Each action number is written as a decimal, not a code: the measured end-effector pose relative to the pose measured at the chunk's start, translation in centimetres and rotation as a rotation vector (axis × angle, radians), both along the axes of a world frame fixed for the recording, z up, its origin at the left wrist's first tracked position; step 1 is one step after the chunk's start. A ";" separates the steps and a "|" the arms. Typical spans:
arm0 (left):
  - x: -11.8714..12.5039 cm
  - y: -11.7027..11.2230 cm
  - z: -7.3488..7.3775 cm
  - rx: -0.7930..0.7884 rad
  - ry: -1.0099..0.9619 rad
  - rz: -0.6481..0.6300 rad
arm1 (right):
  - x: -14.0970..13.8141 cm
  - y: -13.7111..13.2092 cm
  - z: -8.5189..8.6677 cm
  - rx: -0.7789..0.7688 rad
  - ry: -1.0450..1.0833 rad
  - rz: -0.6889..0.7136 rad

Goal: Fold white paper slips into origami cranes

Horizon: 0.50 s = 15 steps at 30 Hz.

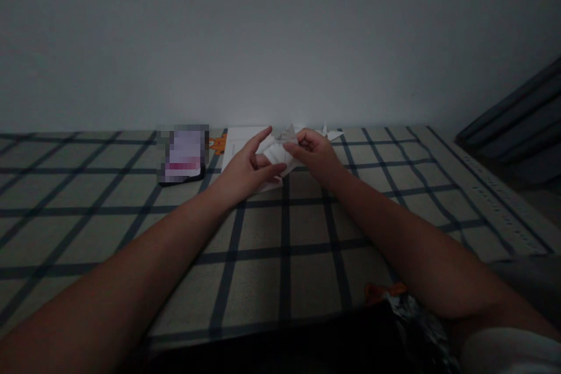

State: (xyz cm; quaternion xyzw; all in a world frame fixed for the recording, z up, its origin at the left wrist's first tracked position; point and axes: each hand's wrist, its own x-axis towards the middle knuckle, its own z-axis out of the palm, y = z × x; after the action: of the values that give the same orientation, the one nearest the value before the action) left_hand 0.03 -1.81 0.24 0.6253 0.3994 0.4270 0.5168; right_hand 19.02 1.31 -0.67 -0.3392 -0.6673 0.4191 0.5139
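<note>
Both my hands meet over a white folded piece of paper (280, 152) on a checked cloth. My left hand (248, 169) pinches the paper's near left side, its forefinger stretched up along the edge. My right hand (318, 155) is curled over the paper's right side, fingers closed on it. The paper's points stick up behind my fingers. Under it lies a flat white sheet (239, 140).
A phone with a lit screen (183, 153) lies to the left of the sheet. A small orange shape (218, 144) sits between them. The checked cloth (131, 210) runs to a pale wall. Dark slats (517, 123) stand at the right. Something dark with an orange bit (385, 292) lies near me.
</note>
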 end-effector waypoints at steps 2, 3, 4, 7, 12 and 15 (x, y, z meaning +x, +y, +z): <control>-0.2 0.4 -0.2 0.053 -0.007 0.038 | 0.1 0.1 0.0 -0.013 -0.020 0.044; -0.2 0.6 -0.3 0.073 -0.020 0.057 | 0.1 0.1 0.0 -0.019 -0.027 0.062; -0.3 0.8 -0.4 0.091 -0.027 0.069 | 0.1 0.0 0.0 -0.025 -0.031 0.078; -0.5 1.2 -0.5 0.124 -0.011 0.089 | -0.1 -0.1 0.2 -0.049 -0.032 0.115; -0.6 1.2 -0.3 0.140 0.050 0.129 | -0.4 -0.2 0.4 -0.073 0.002 0.168; -0.6 1.1 0.0 0.145 0.059 0.167 | -0.4 0.0 0.2 -0.100 0.026 0.185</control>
State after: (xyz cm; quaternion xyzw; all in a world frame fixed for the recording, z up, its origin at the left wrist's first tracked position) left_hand -0.55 -0.70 0.26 0.6379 0.4334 0.4779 0.4207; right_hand 18.58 1.28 -0.44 -0.2960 -0.6672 0.5017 0.4642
